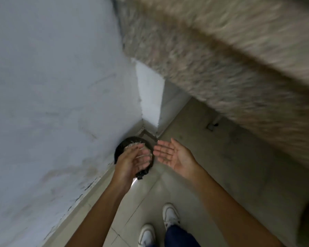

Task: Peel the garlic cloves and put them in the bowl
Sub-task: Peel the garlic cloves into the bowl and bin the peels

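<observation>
Standing on the tiled floor (200, 150) in white shoes (170, 215), the person holds both hands over a black bin (122, 146) set in the corner against the wall (52, 86). The left hand (132, 160) is spread, palm tilted, with pale papery bits around its blurred fingers above the bin's mouth. The right hand (171, 155) lies flat, palm up, just beside it, holding nothing; a stone counter (221, 59) overhangs at the right.

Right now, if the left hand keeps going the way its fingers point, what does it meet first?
Likely the black bin in the corner: the left hand hangs open right above its papery contents. Depth is unclear.
</observation>
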